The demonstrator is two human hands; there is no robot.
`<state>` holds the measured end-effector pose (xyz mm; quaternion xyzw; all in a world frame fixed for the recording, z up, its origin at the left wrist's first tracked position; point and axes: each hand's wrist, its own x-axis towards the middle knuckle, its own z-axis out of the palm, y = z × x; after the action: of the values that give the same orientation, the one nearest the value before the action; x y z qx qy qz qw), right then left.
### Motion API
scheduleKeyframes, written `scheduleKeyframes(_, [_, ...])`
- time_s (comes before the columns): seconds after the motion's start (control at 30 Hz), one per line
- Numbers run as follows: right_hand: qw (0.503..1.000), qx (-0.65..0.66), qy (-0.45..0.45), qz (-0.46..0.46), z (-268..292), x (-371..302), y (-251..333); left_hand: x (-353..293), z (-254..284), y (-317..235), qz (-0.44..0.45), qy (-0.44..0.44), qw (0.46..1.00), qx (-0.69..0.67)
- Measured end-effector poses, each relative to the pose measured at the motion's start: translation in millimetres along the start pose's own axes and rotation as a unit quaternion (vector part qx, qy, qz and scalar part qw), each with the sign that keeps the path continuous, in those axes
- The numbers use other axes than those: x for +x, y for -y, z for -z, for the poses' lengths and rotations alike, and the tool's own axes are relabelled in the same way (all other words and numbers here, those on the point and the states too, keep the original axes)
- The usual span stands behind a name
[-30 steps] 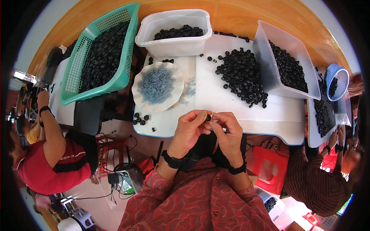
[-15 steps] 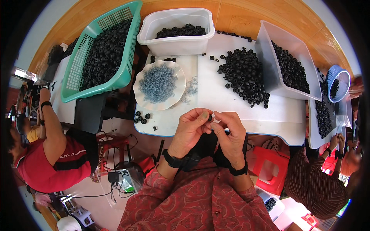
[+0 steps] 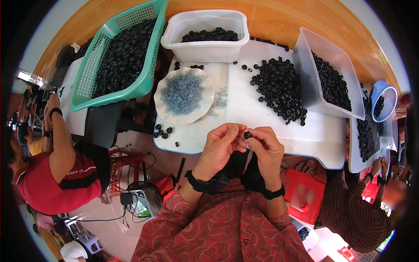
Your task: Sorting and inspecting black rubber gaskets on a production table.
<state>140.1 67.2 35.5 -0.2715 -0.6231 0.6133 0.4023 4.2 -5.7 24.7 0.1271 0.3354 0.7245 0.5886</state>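
Observation:
Between the thumb and fingers of my right hand (image 3: 267, 150) is a small round black plastic part (image 3: 248, 135) with a hole. My left hand (image 3: 219, 147) is right beside it, its thumb and forefinger pinched; whatever those fingertips may hold is hidden or too small to name. Both hands are raised at the near edge of the white table (image 3: 244, 100). Beyond them to the left, a scalloped white plate (image 3: 163, 111) carries a heap of tiny clear bluish rings (image 3: 182, 92). A pile of similar black parts (image 3: 279, 83) lies beyond to the right.
A green basket (image 3: 78, 94), a white tub (image 3: 205, 53) and a clear bin (image 3: 307, 83) hold black parts. Several loose ones (image 3: 162, 132) lie near the table's left edge. A blue basket (image 3: 384, 118) stands far right. People sit on both sides, and a red stool (image 3: 312, 187) is below.
My right hand has drawn slightly to the right with the black part, which now shows plainly at its fingertips. The left fingers have parted from it a little. The view has shifted slightly.

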Motion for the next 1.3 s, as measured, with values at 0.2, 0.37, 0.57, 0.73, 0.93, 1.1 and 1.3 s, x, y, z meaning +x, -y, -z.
scheduleKeyframes(0.2, [0.999, 0.038, -0.005, -0.028, 4.9, -0.2, -1.5, 2.4, 1.5, 4.1, -0.001, 0.017, 1.0, 0.002])
scheduleKeyframes(0.37, [1.0, -0.012, -0.009, -0.001, 1.5, -1.9, -4.5, 1.8, 2.9, 7.7, 0.012, 0.002, 1.0, 0.008])
scheduleKeyframes(0.57, [0.993, -0.102, -0.009, 0.058, 0.1, 0.9, -3.5, 5.7, 10.4, 15.7, 0.005, 0.0, 1.0, 0.005])
scheduleKeyframes(0.73, [0.996, -0.075, -0.035, 0.03, 2.2, -0.4, -3.6, 9.3, 7.0, 22.4, 0.003, 0.015, 1.0, -0.017])
scheduleKeyframes(0.93, [0.995, -0.079, -0.04, 0.044, 8.4, -1.4, -2.6, 5.6, -0.1, 15.5, 0.004, 0.025, 1.0, -0.015])
scheduleKeyframes(1.1, [0.995, -0.079, -0.048, 0.043, 7.8, -3.1, -1.7, 4.1, -0.9, 14.2, 0.001, 0.034, 0.999, -0.021])
scheduleKeyframes(1.3, [0.983, -0.159, -0.044, 0.086, 4.1, -2.6, 8.7, 3.3, 5.2, 19.7, 0.003, 0.041, 0.999, -0.019])
